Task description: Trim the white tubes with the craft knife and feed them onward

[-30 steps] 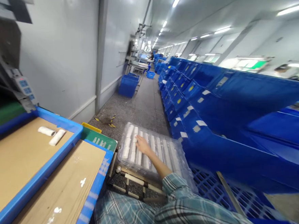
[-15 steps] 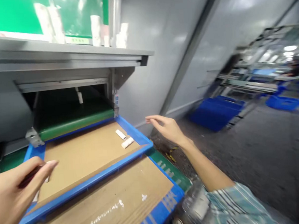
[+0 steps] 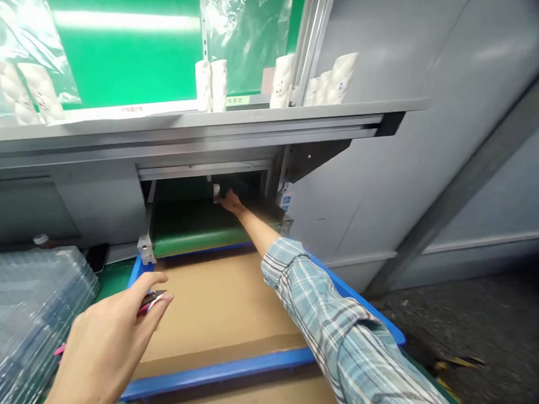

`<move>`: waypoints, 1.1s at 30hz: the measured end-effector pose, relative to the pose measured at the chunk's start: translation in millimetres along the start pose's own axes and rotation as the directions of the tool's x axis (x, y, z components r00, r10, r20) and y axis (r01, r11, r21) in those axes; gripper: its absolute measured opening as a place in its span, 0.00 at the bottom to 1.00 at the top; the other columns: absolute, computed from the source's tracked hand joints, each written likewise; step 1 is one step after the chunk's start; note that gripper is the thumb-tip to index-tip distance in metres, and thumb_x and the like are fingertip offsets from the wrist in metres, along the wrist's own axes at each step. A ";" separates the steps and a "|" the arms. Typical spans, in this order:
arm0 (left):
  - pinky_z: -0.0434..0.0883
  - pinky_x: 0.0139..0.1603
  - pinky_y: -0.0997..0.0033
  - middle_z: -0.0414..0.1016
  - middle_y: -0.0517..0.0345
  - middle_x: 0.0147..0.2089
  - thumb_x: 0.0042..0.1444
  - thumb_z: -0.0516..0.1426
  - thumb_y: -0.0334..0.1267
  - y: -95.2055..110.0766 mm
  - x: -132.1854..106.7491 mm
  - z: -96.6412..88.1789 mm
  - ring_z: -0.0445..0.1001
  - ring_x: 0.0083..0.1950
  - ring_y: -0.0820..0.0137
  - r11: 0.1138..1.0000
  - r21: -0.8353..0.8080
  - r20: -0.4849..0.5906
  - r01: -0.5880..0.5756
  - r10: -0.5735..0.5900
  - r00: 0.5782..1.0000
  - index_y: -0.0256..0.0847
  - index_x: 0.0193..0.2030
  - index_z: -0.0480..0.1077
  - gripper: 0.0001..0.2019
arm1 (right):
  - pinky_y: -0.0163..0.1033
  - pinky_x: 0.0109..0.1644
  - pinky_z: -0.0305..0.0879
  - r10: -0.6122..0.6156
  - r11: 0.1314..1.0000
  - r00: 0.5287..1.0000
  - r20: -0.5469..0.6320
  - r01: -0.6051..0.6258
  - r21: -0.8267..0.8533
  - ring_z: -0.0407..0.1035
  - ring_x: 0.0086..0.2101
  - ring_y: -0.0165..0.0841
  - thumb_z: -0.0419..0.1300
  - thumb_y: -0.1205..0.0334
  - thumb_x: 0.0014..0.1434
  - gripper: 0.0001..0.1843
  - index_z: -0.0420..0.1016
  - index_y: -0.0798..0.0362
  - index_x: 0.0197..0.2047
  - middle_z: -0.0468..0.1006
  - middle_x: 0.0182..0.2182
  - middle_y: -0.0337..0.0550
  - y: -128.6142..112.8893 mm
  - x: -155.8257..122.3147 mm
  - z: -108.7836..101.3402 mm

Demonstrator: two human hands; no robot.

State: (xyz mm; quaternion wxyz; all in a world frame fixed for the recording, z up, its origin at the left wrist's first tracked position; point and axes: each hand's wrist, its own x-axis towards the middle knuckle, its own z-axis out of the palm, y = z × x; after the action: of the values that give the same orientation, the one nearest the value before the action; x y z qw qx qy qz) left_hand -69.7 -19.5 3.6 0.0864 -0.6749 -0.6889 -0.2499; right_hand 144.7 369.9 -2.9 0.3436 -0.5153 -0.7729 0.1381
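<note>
Well, a white tube at the green belt points up and down in view, just left of the right hand; I can't tell if that grip pinches it. The left hand pinches a dark tool.

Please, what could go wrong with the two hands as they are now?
The right hand reaches into the opening under the metal shelf, so it might bump the frame. The white roll it reaches could tip. The dark tool in the left hand might slip and drop onto the cardboard.
</note>
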 end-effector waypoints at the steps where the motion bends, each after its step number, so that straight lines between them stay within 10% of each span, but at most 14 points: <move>1: 0.63 0.25 0.70 0.85 0.66 0.30 0.73 0.52 0.53 2.4 -0.2 0.1 0.81 0.26 0.60 1.000 0.008 -0.001 0.016 -0.016 1.000 0.60 0.51 0.80 0.14 | 0.55 0.58 0.80 -0.007 1.000 1.000 0.016 0.007 0.008 0.78 0.55 0.44 0.67 0.54 0.74 0.21 0.75 0.54 0.65 0.78 0.61 0.51 -4.9 0.9 2.7; 7: 0.65 0.29 0.70 0.86 0.66 0.32 0.75 0.50 0.52 3.6 3.9 2.0 0.83 0.29 0.60 1.000 -0.003 0.047 0.018 -0.018 0.999 0.60 0.51 0.79 0.16 | 0.53 0.59 0.78 -0.232 0.973 0.967 0.106 0.229 0.040 0.78 0.53 0.42 0.69 0.59 0.72 0.17 0.78 0.54 0.61 0.80 0.57 0.49 -47.1 -44.1 -16.4; 15: 0.68 0.31 0.72 0.87 0.62 0.43 0.69 0.57 0.56 17.8 9.5 9.0 0.81 0.30 0.68 0.957 -0.275 -0.055 -0.086 0.073 0.996 0.49 0.70 0.72 0.27 | 0.44 0.58 0.76 -0.631 0.762 0.772 0.077 0.599 0.245 0.75 0.51 0.39 0.70 0.62 0.70 0.20 0.81 0.43 0.64 0.75 0.52 0.45 -87.6 -228.8 -85.1; 20: 0.73 0.34 0.79 0.87 0.64 0.43 0.73 0.58 0.52 35.7 3.0 12.8 0.81 0.32 0.74 0.820 -0.489 -0.110 -0.298 0.281 0.953 0.48 0.60 0.78 0.17 | 0.45 0.63 0.77 -0.561 0.735 0.827 -0.030 0.515 0.441 0.77 0.53 0.40 0.71 0.59 0.70 0.21 0.81 0.36 0.64 0.77 0.52 0.44 -95.4 -290.6 -102.3; 26: 0.72 0.30 0.83 0.86 0.68 0.39 0.72 0.62 0.44 46.4 -0.1 13.1 0.73 0.25 0.79 0.784 -0.450 -0.269 -0.427 0.337 0.902 0.47 0.58 0.78 0.12 | 0.43 0.62 0.80 -0.428 0.632 0.893 0.143 0.183 0.753 0.82 0.52 0.38 0.74 0.57 0.67 0.23 0.80 0.39 0.63 0.86 0.55 0.39 -92.6 -291.8 -100.8; 33: 0.73 0.31 0.82 0.89 0.63 0.44 0.72 0.62 0.44 50.7 0.5 13.8 0.78 0.28 0.77 0.775 -0.480 -0.254 -0.411 0.325 0.911 0.46 0.58 0.79 0.12 | 0.42 0.58 0.81 -0.412 0.563 0.894 0.178 0.096 0.821 0.85 0.47 0.37 0.76 0.59 0.65 0.18 0.84 0.45 0.56 0.88 0.50 0.40 -90.4 -290.7 -100.2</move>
State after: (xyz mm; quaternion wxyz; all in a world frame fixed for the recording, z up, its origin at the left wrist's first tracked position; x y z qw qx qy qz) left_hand -17.4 -14.5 3.5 0.0008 -0.7725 -0.4397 -0.4581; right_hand 216.5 57.7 8.1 0.4089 -0.1557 -0.7446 0.5041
